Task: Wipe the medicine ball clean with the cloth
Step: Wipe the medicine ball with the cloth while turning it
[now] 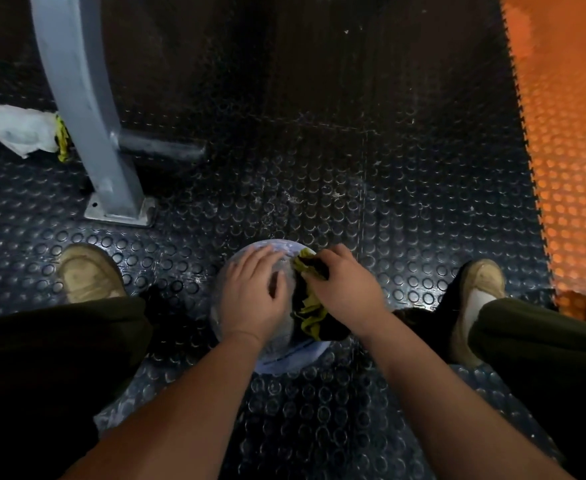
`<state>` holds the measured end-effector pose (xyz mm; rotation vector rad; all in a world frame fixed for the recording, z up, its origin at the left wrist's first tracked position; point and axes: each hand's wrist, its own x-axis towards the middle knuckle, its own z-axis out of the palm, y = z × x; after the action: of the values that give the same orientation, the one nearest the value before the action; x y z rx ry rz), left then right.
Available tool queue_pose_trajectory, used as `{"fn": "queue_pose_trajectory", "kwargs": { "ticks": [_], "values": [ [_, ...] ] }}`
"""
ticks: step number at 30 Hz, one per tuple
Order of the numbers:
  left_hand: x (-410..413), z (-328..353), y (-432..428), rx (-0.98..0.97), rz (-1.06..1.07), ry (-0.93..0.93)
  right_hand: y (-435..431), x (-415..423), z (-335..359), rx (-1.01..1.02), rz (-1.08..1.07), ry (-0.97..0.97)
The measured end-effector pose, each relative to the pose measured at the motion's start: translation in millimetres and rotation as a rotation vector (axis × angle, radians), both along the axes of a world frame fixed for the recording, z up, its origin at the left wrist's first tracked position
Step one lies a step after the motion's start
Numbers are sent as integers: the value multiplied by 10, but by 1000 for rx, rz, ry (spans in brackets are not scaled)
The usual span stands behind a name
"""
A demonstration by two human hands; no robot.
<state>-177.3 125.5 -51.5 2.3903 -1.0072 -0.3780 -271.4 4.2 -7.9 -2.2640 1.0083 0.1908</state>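
Observation:
A pale blue-grey medicine ball (286,356) sits on the studded black floor between my feet. My left hand (251,296) lies flat on the ball's top left, fingers spread and fairly straight. My right hand (345,289) grips a crumpled black and yellow-green cloth (310,308) and presses it on the ball's right side. The cloth hangs down from under the palm over the ball. Both hands hide much of the ball's top.
A grey metal post (87,109) with a bolted base plate stands at the left, with a dark bar beside it. A white rag (21,131) lies behind the post. My shoes (89,275) flank the ball. Orange studded flooring (568,133) runs along the right.

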Motion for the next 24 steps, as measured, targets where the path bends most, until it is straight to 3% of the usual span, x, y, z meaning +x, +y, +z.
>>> {"fn": "queue_pose_trajectory", "kwargs": {
  "ticks": [5,12,17,24],
  "values": [
    [-61,28,-88,221,-18,57,-25,-8,-14,-21,25,23],
    [9,-11,55,-24,98,83,112,1,-20,-102,77,-18],
    [-49,-45,55,-42,81,50,77,132,10,-169,84,-16],
    [-14,-42,22,-121,175,97,64,270,47,-105,105,19]
  ]
}}
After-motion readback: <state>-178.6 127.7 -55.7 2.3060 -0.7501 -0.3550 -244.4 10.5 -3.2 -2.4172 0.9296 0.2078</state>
